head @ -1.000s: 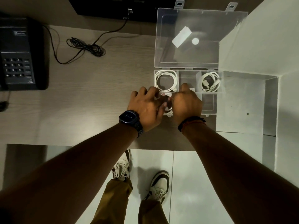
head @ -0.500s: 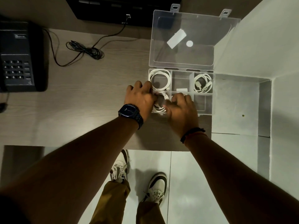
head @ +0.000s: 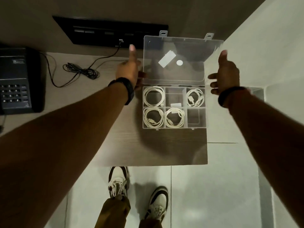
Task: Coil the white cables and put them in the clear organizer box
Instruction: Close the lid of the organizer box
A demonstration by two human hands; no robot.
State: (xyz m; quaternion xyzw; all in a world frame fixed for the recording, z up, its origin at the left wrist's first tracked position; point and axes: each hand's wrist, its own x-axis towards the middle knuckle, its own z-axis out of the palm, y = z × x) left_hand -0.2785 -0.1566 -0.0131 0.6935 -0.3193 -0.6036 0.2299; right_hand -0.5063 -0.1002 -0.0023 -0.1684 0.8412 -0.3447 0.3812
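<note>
**Fingers off the cables — four coils boxed, lid not yet shut**

Fingers (head: 212,83) of your right hand (head: 227,74) are loosely curled and apart, thumb raised, holding nothing, just beside the right edge of the open lid (head: 176,60). Your left hand (head: 129,71) is likewise open-palmed with thumb up, at the lid's left edge; whether it touches the plastic, you cannot tell.

Clear organizer box (head: 206,112) sits at the desk's (head: 115,145) right edge, toward the front corner, lid standing open at the back.

Done, as far as shows:
- white cable (head: 153,96) coiled in the back-left compartment
- second coil (head: 195,97) in the back-right
- third coil (head: 153,117) in the front-left
- fourth coil (head: 174,117) in the front-middle

Back-middle compartment holds only a small white piece; front-right looks empty.

Left: no loose white cable is visible on the desk. The black cord (head: 82,72) by the telephone (head: 16,79) is not part of the job. Judging by hand placement, closing the lid is likely all that remains.
</note>
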